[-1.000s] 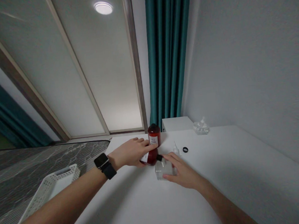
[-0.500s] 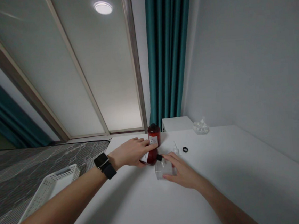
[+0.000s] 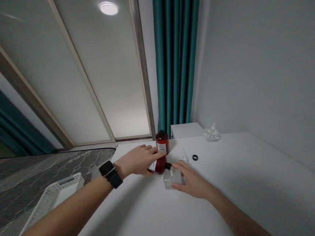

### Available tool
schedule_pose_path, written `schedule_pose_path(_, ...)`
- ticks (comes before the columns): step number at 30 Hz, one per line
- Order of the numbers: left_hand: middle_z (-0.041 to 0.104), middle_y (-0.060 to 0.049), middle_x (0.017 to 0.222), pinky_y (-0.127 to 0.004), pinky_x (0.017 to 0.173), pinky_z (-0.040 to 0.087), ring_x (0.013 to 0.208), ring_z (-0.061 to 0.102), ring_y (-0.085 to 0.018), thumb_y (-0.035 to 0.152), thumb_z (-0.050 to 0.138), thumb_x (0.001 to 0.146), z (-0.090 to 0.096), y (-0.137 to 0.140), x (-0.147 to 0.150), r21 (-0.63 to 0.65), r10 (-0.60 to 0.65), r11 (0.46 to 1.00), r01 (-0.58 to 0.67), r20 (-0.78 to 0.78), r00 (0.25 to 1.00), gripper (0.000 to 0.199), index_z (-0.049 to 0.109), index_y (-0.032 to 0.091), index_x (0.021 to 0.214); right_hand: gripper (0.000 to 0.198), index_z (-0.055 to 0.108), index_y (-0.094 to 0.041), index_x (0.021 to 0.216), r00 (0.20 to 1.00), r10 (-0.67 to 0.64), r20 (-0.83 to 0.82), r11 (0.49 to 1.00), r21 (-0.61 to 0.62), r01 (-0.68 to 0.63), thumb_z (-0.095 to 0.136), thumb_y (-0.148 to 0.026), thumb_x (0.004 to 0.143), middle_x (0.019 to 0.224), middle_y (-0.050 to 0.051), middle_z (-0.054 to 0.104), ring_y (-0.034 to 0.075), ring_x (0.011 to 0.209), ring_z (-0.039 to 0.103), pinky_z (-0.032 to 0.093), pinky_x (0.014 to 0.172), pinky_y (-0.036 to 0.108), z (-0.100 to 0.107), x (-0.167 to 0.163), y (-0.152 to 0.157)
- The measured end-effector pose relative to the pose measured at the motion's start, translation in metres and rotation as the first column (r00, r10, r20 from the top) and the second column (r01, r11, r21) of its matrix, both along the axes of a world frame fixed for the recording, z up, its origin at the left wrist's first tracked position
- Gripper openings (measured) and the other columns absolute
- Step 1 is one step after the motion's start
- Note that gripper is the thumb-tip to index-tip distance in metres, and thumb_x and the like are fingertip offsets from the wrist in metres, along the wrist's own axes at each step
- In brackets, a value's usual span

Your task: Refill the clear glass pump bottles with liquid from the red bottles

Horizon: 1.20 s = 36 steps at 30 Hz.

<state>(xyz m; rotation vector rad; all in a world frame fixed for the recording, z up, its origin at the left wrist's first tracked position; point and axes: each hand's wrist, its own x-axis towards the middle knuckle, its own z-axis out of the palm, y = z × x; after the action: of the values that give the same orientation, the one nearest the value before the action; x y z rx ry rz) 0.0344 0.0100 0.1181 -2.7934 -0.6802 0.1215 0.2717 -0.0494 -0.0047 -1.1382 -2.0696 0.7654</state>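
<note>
My left hand (image 3: 141, 159) is wrapped round a dark red bottle (image 3: 160, 166) with a white label. The bottle lies tilted, its black neck end pointing right, over the top of a clear square bottle (image 3: 168, 179). My right hand (image 3: 189, 179) grips that clear bottle from the right, fingertips near its mouth and thumb low on its side. Whether liquid is passing between the two cannot be made out. Behind my left fingers stands a second red bottle (image 3: 162, 141), upright with a black cap. Just beyond my right fingers is a small clear pump top (image 3: 185, 156).
A black ring (image 3: 195, 157) lies on the white table (image 3: 155, 221), right of the pump top. Farther back sit a crumpled clear plastic bag (image 3: 211, 133) and a white box (image 3: 186, 130). At left, lower than the tabletop, is a white perforated basket (image 3: 54, 196).
</note>
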Motion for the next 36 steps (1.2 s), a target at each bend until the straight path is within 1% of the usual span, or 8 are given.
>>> schedule_pose_path(13, 0.066, -0.009, 0.111, -0.038, 0.08, 0.048, 0.09, 0.065, -0.028, 0.039, 0.073, 0.08, -0.0005, 0.0006, -0.0006, -0.007, 0.003, 1.0, -0.003, 0.006, 1.0, 0.071, 0.039, 0.025, 0.141, 0.064, 0.049, -0.026, 0.138, 1.0, -0.008, 0.009, 1.0, 0.008, 0.008, 0.075, -0.028, 0.08, 0.13, 0.009, 0.053, 0.026, 0.122, 0.053, 0.044, 0.105, 0.045, -0.0003, 0.0006, -0.0001)
schedule_pose_path(18, 0.066, -0.009, 0.111, -0.038, 0.081, 0.048, 0.091, 0.065, -0.028, 0.038, 0.073, 0.08, -0.0013, 0.0012, -0.0016, -0.016, -0.007, 1.0, 0.007, 0.025, 1.0, 0.071, 0.039, 0.025, 0.141, 0.065, 0.047, -0.027, 0.14, 1.0, 0.004, 0.009, 1.0, 0.019, -0.005, 0.074, -0.029, 0.081, 0.131, 0.009, 0.053, 0.027, 0.122, 0.053, 0.046, 0.103, 0.044, -0.0023, 0.0011, 0.0005)
schedule_pose_path(31, 0.066, -0.009, 0.111, -0.038, 0.082, 0.047, 0.091, 0.066, -0.027, 0.037, 0.074, 0.078, -0.0022, 0.0009, -0.0016, -0.026, 0.004, 1.0, -0.003, 0.039, 0.999, 0.071, 0.04, 0.026, 0.14, 0.064, 0.049, -0.026, 0.137, 1.0, 0.008, 0.005, 1.0, -0.001, -0.008, 0.077, -0.026, 0.079, 0.129, 0.009, 0.053, 0.026, 0.121, 0.053, 0.043, 0.106, 0.047, 0.0032, 0.0004, -0.0005)
schedule_pose_path(36, 0.066, -0.009, 0.111, -0.038, 0.082, 0.047, 0.091, 0.066, -0.027, 0.036, 0.074, 0.079, -0.0008, -0.0002, -0.0011, -0.03, 0.005, 1.0, -0.004, 0.039, 0.999, 0.07, 0.041, 0.026, 0.14, 0.064, 0.048, -0.025, 0.138, 1.0, -0.002, 0.009, 1.0, -0.009, 0.002, 0.075, -0.025, 0.08, 0.129, 0.01, 0.053, 0.026, 0.12, 0.054, 0.044, 0.104, 0.046, 0.003, -0.0001, -0.0007)
